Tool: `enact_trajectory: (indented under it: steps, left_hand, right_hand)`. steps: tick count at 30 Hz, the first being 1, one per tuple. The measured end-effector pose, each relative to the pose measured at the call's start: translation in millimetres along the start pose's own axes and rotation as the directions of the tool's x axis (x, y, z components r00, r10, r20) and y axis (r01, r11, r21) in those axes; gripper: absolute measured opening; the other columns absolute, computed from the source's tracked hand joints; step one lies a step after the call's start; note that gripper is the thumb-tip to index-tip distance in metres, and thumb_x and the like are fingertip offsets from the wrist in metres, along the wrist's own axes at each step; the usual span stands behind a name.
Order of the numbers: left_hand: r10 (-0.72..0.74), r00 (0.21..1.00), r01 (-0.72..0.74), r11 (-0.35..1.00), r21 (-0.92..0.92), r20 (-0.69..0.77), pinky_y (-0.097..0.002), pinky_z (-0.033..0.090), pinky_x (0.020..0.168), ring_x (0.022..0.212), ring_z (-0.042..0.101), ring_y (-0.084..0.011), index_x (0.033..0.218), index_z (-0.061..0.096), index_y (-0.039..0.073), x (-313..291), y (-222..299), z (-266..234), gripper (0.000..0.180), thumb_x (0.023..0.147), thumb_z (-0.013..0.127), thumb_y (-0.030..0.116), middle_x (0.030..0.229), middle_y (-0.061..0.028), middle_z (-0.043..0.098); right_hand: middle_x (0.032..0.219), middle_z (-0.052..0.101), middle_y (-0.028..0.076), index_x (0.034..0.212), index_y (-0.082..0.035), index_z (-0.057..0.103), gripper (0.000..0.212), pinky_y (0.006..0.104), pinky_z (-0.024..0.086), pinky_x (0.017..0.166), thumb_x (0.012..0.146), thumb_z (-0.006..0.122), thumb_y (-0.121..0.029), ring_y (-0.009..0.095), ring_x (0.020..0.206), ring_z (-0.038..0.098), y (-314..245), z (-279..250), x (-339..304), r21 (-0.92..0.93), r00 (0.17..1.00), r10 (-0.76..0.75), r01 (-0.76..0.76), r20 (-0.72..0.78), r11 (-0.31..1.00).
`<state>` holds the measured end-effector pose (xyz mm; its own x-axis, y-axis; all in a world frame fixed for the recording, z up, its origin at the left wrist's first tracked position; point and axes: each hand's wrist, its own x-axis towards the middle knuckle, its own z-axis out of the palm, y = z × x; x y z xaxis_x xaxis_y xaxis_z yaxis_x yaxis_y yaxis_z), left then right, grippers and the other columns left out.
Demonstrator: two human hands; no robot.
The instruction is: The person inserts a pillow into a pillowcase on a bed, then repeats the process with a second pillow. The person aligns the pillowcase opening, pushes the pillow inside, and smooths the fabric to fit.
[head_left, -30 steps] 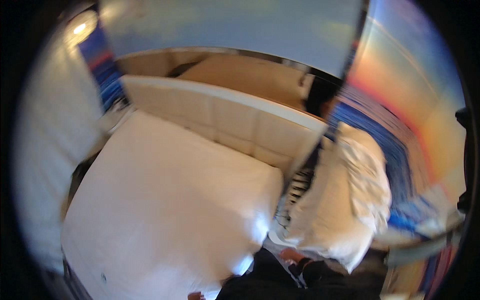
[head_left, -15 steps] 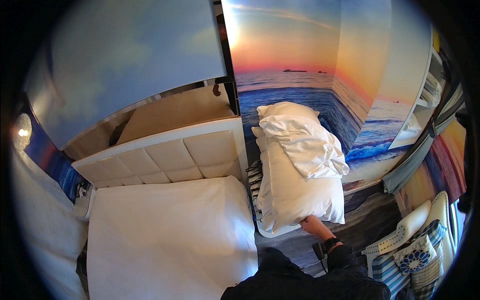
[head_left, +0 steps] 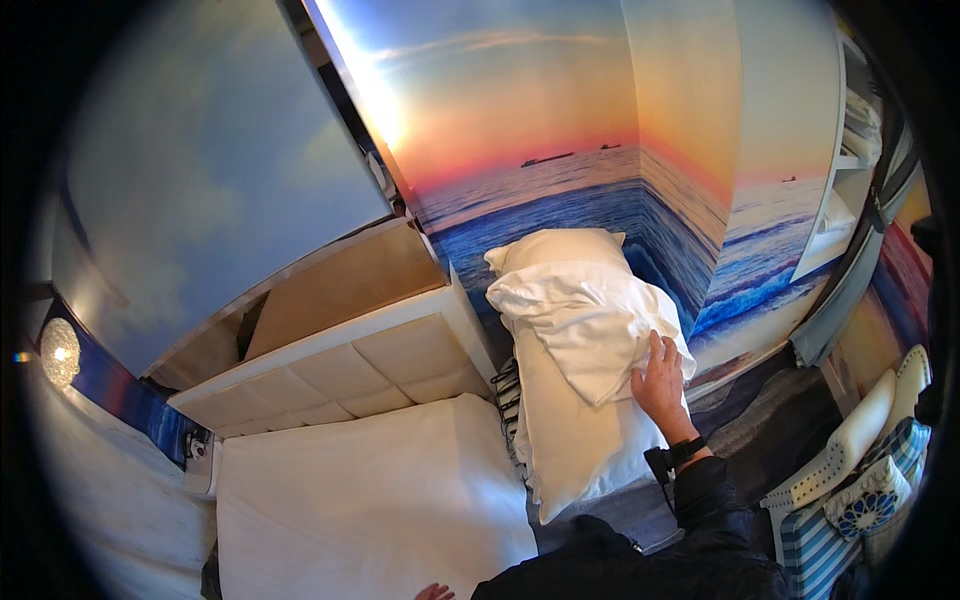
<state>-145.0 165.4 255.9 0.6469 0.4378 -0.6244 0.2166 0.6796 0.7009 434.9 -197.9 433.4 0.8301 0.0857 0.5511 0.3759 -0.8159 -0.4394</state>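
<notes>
- Pillows [head_left: 580, 425], white, lie stacked right of the bed [head_left: 370, 505], near the mural wall [head_left: 560, 105]; support under them is mostly hidden.
- Crumpled white cloth [head_left: 590, 310] lies across the upper part of the stack; a pillow end shows beyond its far edge.
- Right hand [head_left: 660, 385] is over the cloth's right side — fingers extended and loosely apart, unclenched, closed around nothing. Whether fingertips press the fabric: cannot tell.
- Black band [head_left: 688, 450] on the right wrist, small dark box attached; dark sleeve [head_left: 715, 500] below it.
- Left hand [head_left: 434, 593] only peeks in at the lower edge, by the bed's near side; cannot tell if it grips or hangs free.
- Bed carries a smooth white sheet; padded cream headboard [head_left: 330, 375] stands behind it.
- Armchair [head_left: 830, 450] at far right, pale with studded trim — striped seat, patterned cushion [head_left: 868, 505] on it.
- Grey-blue curtain [head_left: 832, 305] hangs beside white shelves [head_left: 848, 205].
- Round lamp [head_left: 60, 353] glows at far left.
</notes>
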Motion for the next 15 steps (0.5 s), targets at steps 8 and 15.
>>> enact_trajectory:
  steps: [8,15]
  left_hand:
    - [0.263,0.964,-0.262,0.933,0.246,0.028,-0.0482,0.056,0.09,0.107,0.068,-0.0339,0.125,0.06,0.0,15.2,129.2,233.7,0.043,0.105,0.054,0.037,0.12,-0.0195,0.068]
    - [0.141,0.895,-0.073,0.982,-0.174,0.424,-0.0549,0.042,0.112,0.137,0.05,-0.0354,0.146,0.046,0.002,47.6,150.0,362.0,0.069,0.106,0.038,0.057,0.154,-0.0193,0.047]
  right_hand:
    - [0.103,0.065,0.018,0.106,-0.003,0.066,0.032,0.0536,0.047,0.087,0.074,0.062,-0.004,0.042,0.103,0.059,27.5,50.1,69.8,0.093,0.986,0.03,-0.045,0.162,0.995]
    - [0.118,0.064,0.02,0.122,0.0,0.061,0.032,0.0458,0.049,0.097,0.092,0.064,-0.012,0.037,0.11,0.061,-88.9,-34.8,22.2,0.963,0.514,-0.842,0.103,0.162,0.249]
